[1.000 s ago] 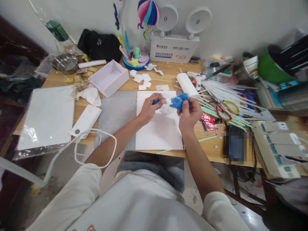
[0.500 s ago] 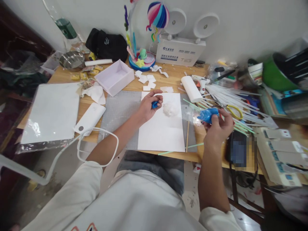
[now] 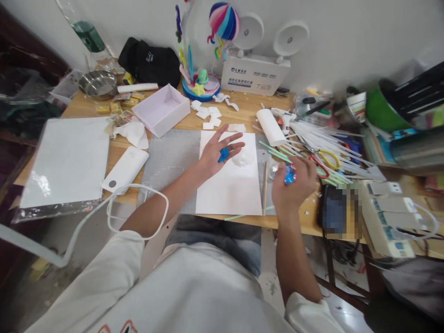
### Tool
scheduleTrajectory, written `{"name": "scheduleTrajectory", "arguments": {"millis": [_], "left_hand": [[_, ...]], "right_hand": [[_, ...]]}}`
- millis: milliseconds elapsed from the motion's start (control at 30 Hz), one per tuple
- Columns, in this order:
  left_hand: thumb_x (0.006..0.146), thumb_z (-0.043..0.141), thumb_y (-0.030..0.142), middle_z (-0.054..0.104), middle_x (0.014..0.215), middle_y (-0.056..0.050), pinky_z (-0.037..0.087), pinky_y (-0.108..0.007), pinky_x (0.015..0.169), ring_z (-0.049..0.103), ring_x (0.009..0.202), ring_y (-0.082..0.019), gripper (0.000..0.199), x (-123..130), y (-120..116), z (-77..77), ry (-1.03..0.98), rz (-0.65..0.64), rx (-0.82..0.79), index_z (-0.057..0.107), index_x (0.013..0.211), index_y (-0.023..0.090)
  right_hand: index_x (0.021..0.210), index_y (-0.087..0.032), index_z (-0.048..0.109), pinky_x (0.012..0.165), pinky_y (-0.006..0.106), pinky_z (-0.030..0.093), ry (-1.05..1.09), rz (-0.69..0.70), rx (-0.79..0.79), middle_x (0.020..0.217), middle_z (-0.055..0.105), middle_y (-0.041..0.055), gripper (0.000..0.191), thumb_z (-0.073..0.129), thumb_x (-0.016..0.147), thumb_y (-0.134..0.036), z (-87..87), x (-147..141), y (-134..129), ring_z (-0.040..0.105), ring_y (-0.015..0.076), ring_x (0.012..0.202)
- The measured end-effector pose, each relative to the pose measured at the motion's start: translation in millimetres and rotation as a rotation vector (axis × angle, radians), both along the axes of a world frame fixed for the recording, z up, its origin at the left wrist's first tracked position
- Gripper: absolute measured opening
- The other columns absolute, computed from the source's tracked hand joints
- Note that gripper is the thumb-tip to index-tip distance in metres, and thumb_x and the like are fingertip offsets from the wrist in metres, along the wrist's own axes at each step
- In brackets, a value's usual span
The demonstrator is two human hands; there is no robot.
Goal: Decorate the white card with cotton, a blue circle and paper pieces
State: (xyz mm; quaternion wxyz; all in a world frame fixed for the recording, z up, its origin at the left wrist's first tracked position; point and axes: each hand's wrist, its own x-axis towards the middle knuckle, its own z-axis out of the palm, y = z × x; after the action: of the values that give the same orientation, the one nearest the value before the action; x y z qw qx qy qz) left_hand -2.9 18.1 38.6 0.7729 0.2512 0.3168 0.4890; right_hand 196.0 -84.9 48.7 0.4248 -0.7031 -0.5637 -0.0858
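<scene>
My left hand (image 3: 215,155) is turned palm up over the white sheet of paper (image 3: 229,199), fingers spread. On its palm rests a small lump of blue modelling clay (image 3: 223,154). A fluffy-looking white mass (image 3: 243,157) lies on the paper, partly hidden by those fingers. To the right, my right hand (image 3: 294,185) is closed around a crumpled clear plastic packet (image 3: 289,175) with blue clay in it; most of the packet is hidden by the hand. Under the paper is a grey cutting mat (image 3: 169,162).
Right of the mat lie scissors (image 3: 328,159), a hot glue gun (image 3: 284,119), a white paper roll (image 3: 271,128) and many thin white sticks. A lilac box (image 3: 163,113) and white paper squares (image 3: 208,113) are behind. A white power bank (image 3: 125,170) sits left; a cable loops over my left forearm.
My left fingers have spread, exposing the blue clay on the palm. My right hand has moved left and lower, closing more tightly over the packet. The view has shifted slightly.
</scene>
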Motion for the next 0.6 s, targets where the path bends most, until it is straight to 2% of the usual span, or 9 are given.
{"name": "scheduleTrajectory", "arguments": {"millis": [67, 167, 233, 300, 333, 400, 467, 533, 600], "left_hand": [[0.084, 0.072, 0.015, 0.072, 0.124, -0.003, 0.055, -0.035, 0.097, 0.074, 0.105, -0.018, 0.069, 7.7, -15.7, 5.5, -0.073, -0.045, 0.038, 0.048, 0.146, 0.034], [0.072, 0.083, 0.022, 0.068, 0.136, -0.006, 0.051, -0.041, 0.105, 0.069, 0.117, -0.024, 0.082, 17.8, -45.9, 14.0, -0.103, -0.120, 0.092, 0.049, 0.145, 0.034], [0.074, 0.081, 0.044, 0.063, 0.144, -0.008, 0.049, -0.045, 0.107, 0.062, 0.129, -0.030, 0.074, 20.6, -64.9, 19.9, -0.148, -0.139, 0.137, 0.055, 0.142, 0.032], [0.086, 0.062, 0.067, 0.065, 0.139, -0.009, 0.048, -0.048, 0.108, 0.056, 0.137, -0.032, 0.062, 18.5, -77.7, 25.2, -0.147, -0.126, 0.131, 0.061, 0.136, 0.031], [0.090, 0.053, 0.072, 0.067, 0.135, -0.010, 0.048, -0.048, 0.108, 0.055, 0.138, -0.032, 0.062, 15.7, -81.0, 27.1, -0.127, -0.123, 0.108, 0.064, 0.132, 0.029], [0.095, 0.040, 0.075, 0.070, 0.129, -0.011, 0.049, -0.048, 0.106, 0.055, 0.139, -0.032, 0.063, 8.9, -82.0, 27.9, -0.088, -0.079, 0.067, 0.067, 0.127, 0.028], [0.099, 0.033, 0.071, 0.071, 0.127, -0.010, 0.049, -0.048, 0.105, 0.057, 0.137, -0.030, 0.059, 4.7, -78.8, 23.7, -0.079, 0.001, 0.047, 0.068, 0.126, 0.032], [0.103, 0.027, 0.065, 0.071, 0.127, -0.009, 0.050, -0.047, 0.105, 0.060, 0.134, -0.027, 0.058, 7.3, -77.2, 16.0, -0.086, 0.067, 0.030, 0.069, 0.128, 0.033], [0.104, 0.023, 0.062, 0.068, 0.129, -0.009, 0.049, -0.040, 0.108, 0.059, 0.134, -0.024, 0.064, 16.4, -82.3, 8.9, -0.077, 0.112, 0.013, 0.070, 0.130, 0.028]], "right_hand": [[0.120, -0.020, 0.068, 0.108, 0.054, 0.051, 0.017, 0.228, 0.032, 0.123, 0.068, 0.0175, 0.035, 0.054, 0.096, -0.041, 15.1, -30.7, 2.5, 0.064, 0.0315, 0.121], [0.137, -0.026, 0.059, 0.118, 0.055, 0.044, 0.011, 0.519, -0.008, 0.146, 0.058, 0.0149, 0.046, 0.052, 0.098, -0.047, 27.1, -73.2, 9.3, 0.053, 0.0319, 0.139], [0.149, -0.028, 0.049, 0.126, 0.059, 0.033, 0.005, 0.594, -0.070, 0.163, 0.043, 0.0108, 0.055, 0.047, 0.099, -0.051, 25.5, -90.9, 15.5, 0.035, 0.0331, 0.155], [0.157, -0.031, 0.038, 0.130, 0.059, 0.024, 0.018, 0.621, -0.125, 0.171, 0.032, 0.0050, 0.058, 0.041, 0.102, -0.050, 17.4, -98.1, 20.5, 0.019, 0.0312, 0.163], [0.160, -0.033, 0.035, 0.131, 0.059, 0.022, 0.025, 0.637, -0.140, 0.173, 0.029, 0.0028, 0.058, 0.038, 0.104, -0.048, 11.7, -98.6, 21.7, 0.015, 0.0297, 0.165], [0.162, -0.034, 0.030, 0.132, 0.059, 0.019, 0.033, 0.703, -0.145, 0.174, 0.027, 0.0017, 0.058, 0.033, 0.106, -0.045, 0.1, -96.9, 19.8, 0.012, 0.0272, 0.165], [0.164, -0.032, 0.026, 0.133, 0.057, 0.019, 0.047, 0.803, -0.132, 0.175, 0.026, 0.0037, 0.059, 0.033, 0.107, -0.043, -8.1, -96.0, 11.7, 0.013, 0.0253, 0.165], [0.166, -0.029, 0.019, 0.133, 0.055, 0.021, 0.072, 0.894, -0.112, 0.175, 0.025, 0.0065, 0.064, 0.033, 0.106, -0.047, -9.5, -99.5, -0.1, 0.014, 0.0252, 0.165], [0.168, -0.026, 0.012, 0.132, 0.057, 0.022, 0.060, 0.937, -0.136, 0.176, 0.022, 0.0086, 0.072, 0.032, 0.104, -0.055, -3.5, -106.4, -10.2, 0.012, 0.0279, 0.165]]}}
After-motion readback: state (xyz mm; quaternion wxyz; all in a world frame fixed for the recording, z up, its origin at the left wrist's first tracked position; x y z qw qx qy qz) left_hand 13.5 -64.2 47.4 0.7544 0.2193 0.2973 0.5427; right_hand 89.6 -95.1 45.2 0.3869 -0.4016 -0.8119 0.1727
